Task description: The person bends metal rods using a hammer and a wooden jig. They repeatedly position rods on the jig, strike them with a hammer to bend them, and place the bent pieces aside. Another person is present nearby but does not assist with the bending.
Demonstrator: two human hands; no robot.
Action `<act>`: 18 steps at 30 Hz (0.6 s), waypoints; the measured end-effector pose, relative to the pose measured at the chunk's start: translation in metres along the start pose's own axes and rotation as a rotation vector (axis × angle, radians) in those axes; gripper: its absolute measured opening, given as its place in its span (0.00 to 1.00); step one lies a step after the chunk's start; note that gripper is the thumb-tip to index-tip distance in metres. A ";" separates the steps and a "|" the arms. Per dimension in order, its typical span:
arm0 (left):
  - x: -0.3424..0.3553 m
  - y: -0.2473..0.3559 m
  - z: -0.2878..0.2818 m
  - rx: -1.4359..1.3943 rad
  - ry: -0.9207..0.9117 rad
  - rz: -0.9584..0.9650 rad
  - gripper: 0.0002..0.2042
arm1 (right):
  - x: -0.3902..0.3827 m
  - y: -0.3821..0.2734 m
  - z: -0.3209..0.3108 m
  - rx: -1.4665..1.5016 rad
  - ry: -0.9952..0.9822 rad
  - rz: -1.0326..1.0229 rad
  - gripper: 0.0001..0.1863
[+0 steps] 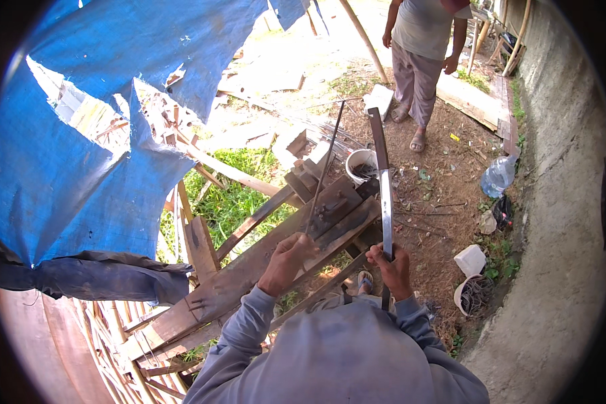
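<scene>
My left hand is closed round the lower end of a thin dark metal rod, which slants up and away over the bench. In my right hand I grip a long flat metal bar, held nearly upright. Its far end is dark, the middle part shines, and a dark end shows below my fist. Under my hands lies a worn wooden plank bench with several small pegs or nails standing on it.
A white bucket of dark metal pieces stands beyond the bench. Another person stands farther off. To the right are a clear plastic bottle, a tipped white bucket and a concrete wall. A torn blue tarp hangs at left.
</scene>
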State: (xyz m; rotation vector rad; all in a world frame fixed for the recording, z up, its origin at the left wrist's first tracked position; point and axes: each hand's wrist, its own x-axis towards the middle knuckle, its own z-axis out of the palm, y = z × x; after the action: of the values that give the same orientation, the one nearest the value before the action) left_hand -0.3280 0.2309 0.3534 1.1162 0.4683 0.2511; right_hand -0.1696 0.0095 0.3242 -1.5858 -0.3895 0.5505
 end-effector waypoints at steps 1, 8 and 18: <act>0.002 -0.001 0.022 0.064 -0.068 0.007 0.15 | 0.002 -0.003 0.005 -0.005 -0.030 -0.052 0.16; 0.032 -0.037 0.091 -0.303 -0.018 0.122 0.17 | -0.004 -0.038 0.037 0.064 -0.098 -0.171 0.14; 0.006 0.000 0.029 1.141 0.738 0.884 0.19 | 0.004 -0.023 -0.027 0.126 -0.246 0.040 0.11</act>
State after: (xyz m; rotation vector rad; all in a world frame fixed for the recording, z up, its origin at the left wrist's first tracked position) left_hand -0.3092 0.2101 0.3622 2.3348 0.7747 1.3130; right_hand -0.1495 -0.0092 0.3471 -1.4109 -0.4990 0.7899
